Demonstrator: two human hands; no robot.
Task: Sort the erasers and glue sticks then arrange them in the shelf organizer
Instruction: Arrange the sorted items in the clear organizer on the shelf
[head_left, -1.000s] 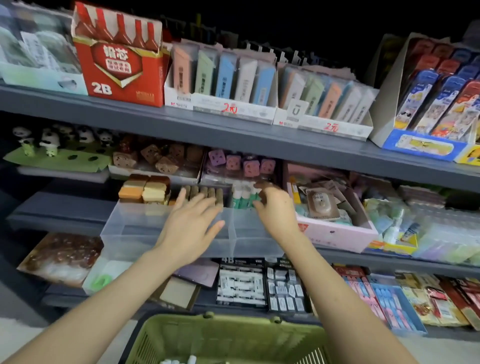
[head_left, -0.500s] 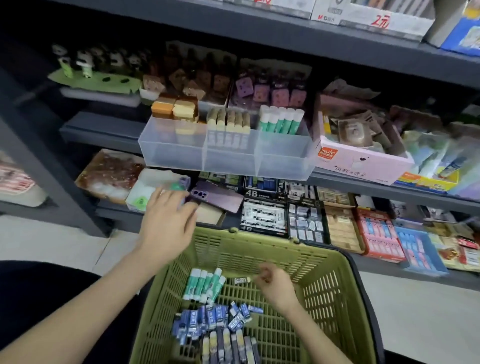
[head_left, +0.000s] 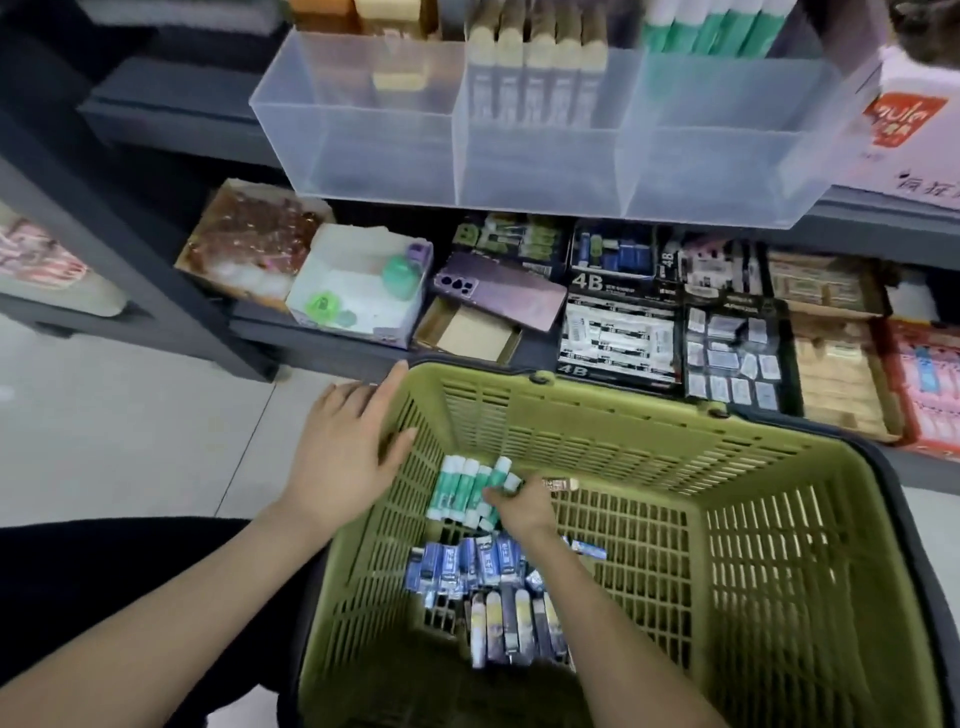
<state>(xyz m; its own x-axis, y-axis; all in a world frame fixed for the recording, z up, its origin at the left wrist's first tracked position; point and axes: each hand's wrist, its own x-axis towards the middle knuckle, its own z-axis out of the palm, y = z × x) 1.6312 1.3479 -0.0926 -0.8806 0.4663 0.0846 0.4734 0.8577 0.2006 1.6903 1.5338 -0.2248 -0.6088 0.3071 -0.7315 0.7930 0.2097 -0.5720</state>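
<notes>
Head view, downward onto green basket (head_left: 571, 387). Left hand (head_left: 345, 457) laid flat on basket's left rim, fingers straight, holding nothing. Right hand (head_left: 519, 506) inside basket, well apart from the left, fingers curled over the right end of the green glue sticks (head_left: 457, 491), apparently pinching one or two. Count not determinable: fingertips hidden under the knuckles. Green glue sticks lying side by side on basket floor, toward its far left corner. Blue erasers (head_left: 462, 564) heaped on the near side of them, dark-sleeved sticks (head_left: 511, 629) nearer again. Shelf organizer (head_left: 540, 161) above and beyond basket's far rim.

Recommended for the step in hand:
- Gather green sticks only, caps aligned, grip closed across the middle of the bundle.
- Leave out brown stick (head_left: 558, 484), just right of the hand.
- Steady basket by its left rim.
- Lift clear of far rim before reaching for the organizer compartment above basket's right half, stocked with matching green sticks.

Not verifiable:
- Organizer's back rows, cut off at the top edge.
- Its contents low down, blurred behind frosted walls.
- Labels on erasers and sticks, unreadable.
</notes>
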